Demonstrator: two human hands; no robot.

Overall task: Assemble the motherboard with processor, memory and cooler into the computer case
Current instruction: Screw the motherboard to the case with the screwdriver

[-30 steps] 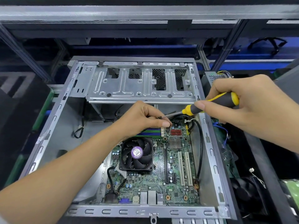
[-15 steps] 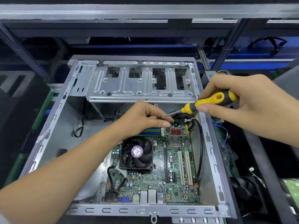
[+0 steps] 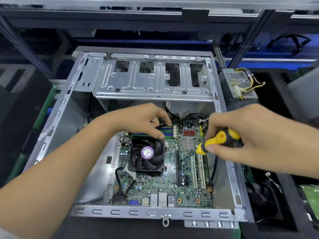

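The open grey computer case (image 3: 155, 213) lies flat with the green motherboard (image 3: 172, 180) inside it. On the board sit a black cooler fan (image 3: 146, 153) with a purple hub and the memory sticks (image 3: 166, 131). My left hand (image 3: 138, 119) hovers over the memory sticks with its fingers curled and its thumb along them; I see nothing in it. My right hand (image 3: 250, 133) grips a yellow and black screwdriver (image 3: 217, 140). The shaft slants down and left over the board's white slots, and its tip is blurred.
A silver drive cage (image 3: 151, 80) spans the far end of the case. A power supply (image 3: 240, 83) with coloured wires stands outside at the right rear. A loose black fan (image 3: 260, 199) and a green board (image 3: 312, 197) lie at the right. Black cables run along the board's right edge.
My right hand has brought the screwdriver away from my left fingertips, down and toward me over the board's right half. My left hand has stayed by the memory sticks.
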